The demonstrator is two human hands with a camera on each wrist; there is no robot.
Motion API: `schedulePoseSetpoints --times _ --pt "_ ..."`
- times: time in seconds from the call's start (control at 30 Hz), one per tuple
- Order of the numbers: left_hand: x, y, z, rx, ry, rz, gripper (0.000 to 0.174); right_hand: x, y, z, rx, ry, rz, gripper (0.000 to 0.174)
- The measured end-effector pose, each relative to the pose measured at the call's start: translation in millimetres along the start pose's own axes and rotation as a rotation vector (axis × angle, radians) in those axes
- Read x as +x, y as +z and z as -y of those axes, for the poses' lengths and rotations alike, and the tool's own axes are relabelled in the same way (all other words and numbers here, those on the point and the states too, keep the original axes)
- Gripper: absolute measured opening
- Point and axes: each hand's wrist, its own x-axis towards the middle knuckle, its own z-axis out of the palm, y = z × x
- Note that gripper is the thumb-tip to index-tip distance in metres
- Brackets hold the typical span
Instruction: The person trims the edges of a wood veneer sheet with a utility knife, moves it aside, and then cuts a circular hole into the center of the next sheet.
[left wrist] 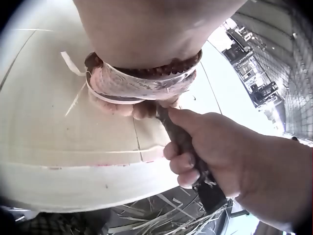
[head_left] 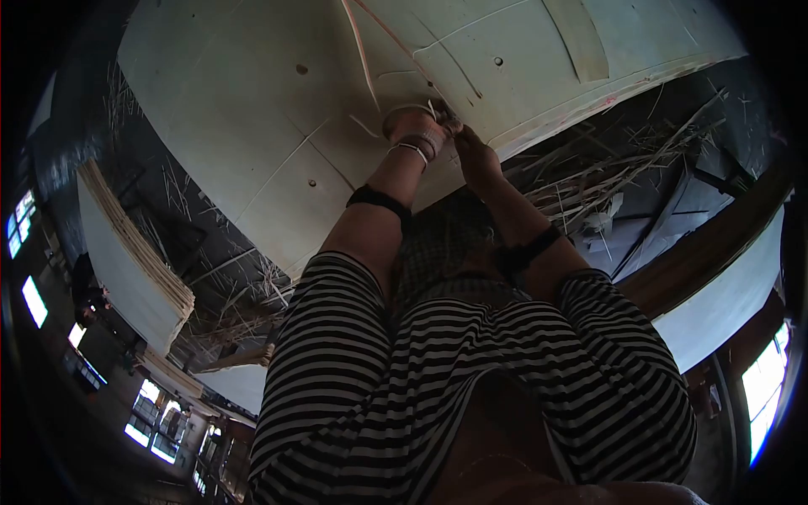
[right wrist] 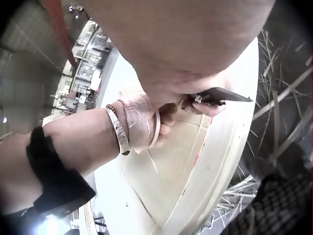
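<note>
My left hand point(head_left: 417, 126) lies low over a pale wood veneer sheet point(head_left: 252, 109). A whitish band point(left wrist: 142, 85) wraps it, beside a bracelet point(right wrist: 117, 129). Its fingers point(right wrist: 164, 128) reach out past the band and rest on the sheet, mostly hidden under the hand. Close against it, my right hand point(head_left: 480, 160) grips a dark, flat knife point(left wrist: 178, 132), thumb along its upper end. That end meets the left fingertips, and the pointed other end sticks out below the right hand. Thin pale strips point(left wrist: 73, 63) lie next to the left hand.
The sheet tops a thick layered stack whose near edge point(head_left: 606, 101) curves past my hands. Loose wood slivers point(head_left: 589, 185) litter the dark floor. More stacked sheets point(head_left: 135, 252) stand at the left, another stack point(head_left: 715, 286) at the right. Bright windows point(head_left: 156, 421) lie beyond.
</note>
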Motion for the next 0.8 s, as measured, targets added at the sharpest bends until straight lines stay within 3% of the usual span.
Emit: schedulePoseSetpoints --times 0.03,0.07,0.13,0.2,0.23,0.27,0.3,0.33,0.37,0.47,0.53,0.57,0.63,0.7,0.77,0.8 --pt "4.6 4.2 -0.2 0.005 0.003 -0.012 0.068 3.3 -5.2 10.6 0.057 0.134 0.039 0.039" --pt "2.9 0.3 -4.6 -0.041 -0.052 0.001 0.069 5.9 -4.7 8.6 0.061 0.124 0.036 0.039" --pt "-6.8 3.0 -12.1 -0.135 -0.167 0.051 0.07 3.1 0.8 -0.7 -0.051 -0.082 -0.018 0.04" --pt "-14.9 10.2 -17.3 -0.231 -0.278 0.099 0.072 6.9 4.7 -17.5 -0.075 -0.073 0.011 0.04" --pt "-19.4 13.8 -17.5 -0.224 -0.275 0.098 0.072 7.3 5.8 -24.9 -0.101 -0.066 0.034 0.039" --pt "-22.0 20.5 -14.1 -0.113 -0.146 0.019 0.076 -1.2 1.3 -23.0 -0.098 -0.068 0.029 0.039" --pt "-30.3 21.1 -16.9 -0.002 -0.018 -0.057 0.081 -19.1 -5.2 -21.0 -0.027 0.05 0.026 0.039" --pt "-37.9 22.8 -22.3 -0.003 -0.013 -0.056 0.081 -35.8 -11.7 -18.3 0.042 0.169 0.021 0.039" --pt "-54.1 9.1 -37.6 0.096 -0.027 -0.021 0.084 -47.7 -12.5 -24.4 0.04 0.17 0.016 0.039" --pt "-71.9 0.3 -55.7 0.194 -0.063 -0.001 0.088 -66.8 -4.5 -60.3 0.093 0.055 -0.075 0.037" --pt "-72.6 -3.5 -57.4 0.193 -0.087 -0.02 0.088 -61.8 -4.9 -77.7 0.054 -0.135 -0.042 0.039" --pt "-68.5 -3.5 -53.9 0.184 -0.032 -0.031 0.082 -62.0 -13.3 -76.2 0.049 -0.137 -0.042 0.039" --pt "-62.9 4.2 -45.4 0.169 0.016 -0.043 0.076 -61.2 -31.1 -66.2 0.038 0.102 0.072 0.041" --pt "-55.7 21.8 -31.1 0.077 0.058 -0.292 0.055 -66.2 -37.8 -71.0 -0.031 0.048 0.038 0.04" --pt "-54.4 46.3 -11.9 0.047 0.012 -0.313 0.046 -62.3 -40.8 -67.8 -0.103 0.003 0.003 0.041" --pt "-60.7 52.9 -6.1 0.019 -0.039 -0.332 0.038 -57.5 -45.3 -54.9 0.053 0.145 -0.001 0.036"
